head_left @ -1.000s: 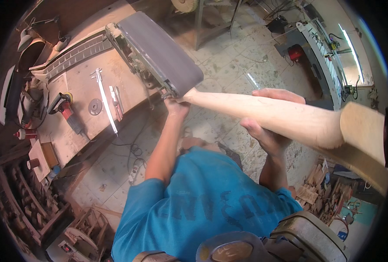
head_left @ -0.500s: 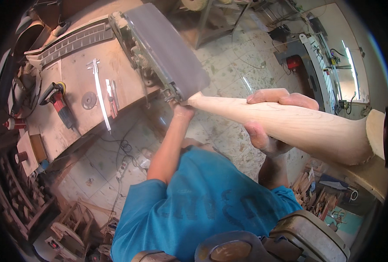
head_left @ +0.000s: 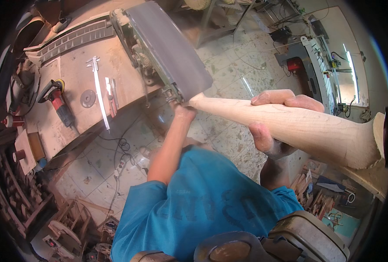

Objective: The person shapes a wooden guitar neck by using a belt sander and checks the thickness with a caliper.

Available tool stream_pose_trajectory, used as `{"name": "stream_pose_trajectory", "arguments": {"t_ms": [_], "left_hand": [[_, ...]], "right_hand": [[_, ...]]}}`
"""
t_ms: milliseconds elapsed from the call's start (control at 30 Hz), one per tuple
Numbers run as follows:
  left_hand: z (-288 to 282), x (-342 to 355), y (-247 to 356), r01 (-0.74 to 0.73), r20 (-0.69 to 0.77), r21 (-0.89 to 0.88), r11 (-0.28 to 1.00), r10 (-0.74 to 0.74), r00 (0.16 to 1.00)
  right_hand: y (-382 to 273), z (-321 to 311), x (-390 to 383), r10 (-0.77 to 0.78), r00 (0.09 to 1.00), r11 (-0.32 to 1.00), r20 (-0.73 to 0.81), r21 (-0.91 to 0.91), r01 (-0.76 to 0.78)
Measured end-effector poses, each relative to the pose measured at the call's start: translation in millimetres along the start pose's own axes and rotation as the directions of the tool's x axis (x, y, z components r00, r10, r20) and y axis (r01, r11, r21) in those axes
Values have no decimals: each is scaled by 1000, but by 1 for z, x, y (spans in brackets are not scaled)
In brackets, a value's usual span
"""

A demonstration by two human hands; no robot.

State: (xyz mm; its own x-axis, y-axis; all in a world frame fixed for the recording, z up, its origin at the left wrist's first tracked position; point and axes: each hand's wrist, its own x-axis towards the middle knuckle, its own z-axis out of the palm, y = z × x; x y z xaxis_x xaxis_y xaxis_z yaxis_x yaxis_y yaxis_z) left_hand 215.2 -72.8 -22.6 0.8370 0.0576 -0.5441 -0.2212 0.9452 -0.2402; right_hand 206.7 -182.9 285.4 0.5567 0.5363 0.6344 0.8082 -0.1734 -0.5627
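A pale, smooth wooden workpiece slants across the right half of the view, slim on the left and flaring wide on the right. My right hand is wrapped round its middle, fingers over the far side and thumb on the near side. At its narrow end, my left hand is closed round the tip, most of its fingers hidden. That tip meets the near lower corner of a belt sander with a broad grey belt. Whether the wood presses on the belt, I cannot tell.
On the wooden bench at left lie a caliper, a red-and-black power tool and a dark disc. A cord coils on the tiled floor. Wood offcuts stand at lower right; a grey machine stands far right.
The wooden workpiece and my right hand have shifted slightly right and down in the view, with the grip kept. The surroundings shift slightly too. My left hand stays at the narrow end.
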Motion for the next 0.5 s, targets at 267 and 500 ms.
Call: {"name": "stream_pose_trajectory", "arguments": {"t_ms": [267,500], "left_hand": [[3,-6,-2,-5,-17,16,1000,6,1000],[7,-7,-5,-50,3,1,999,50,999]], "right_hand": [[2,0,3,-22,1000,1000,2,20,22],[6,1,7,-37,999,999,-11,-30,37]]}}
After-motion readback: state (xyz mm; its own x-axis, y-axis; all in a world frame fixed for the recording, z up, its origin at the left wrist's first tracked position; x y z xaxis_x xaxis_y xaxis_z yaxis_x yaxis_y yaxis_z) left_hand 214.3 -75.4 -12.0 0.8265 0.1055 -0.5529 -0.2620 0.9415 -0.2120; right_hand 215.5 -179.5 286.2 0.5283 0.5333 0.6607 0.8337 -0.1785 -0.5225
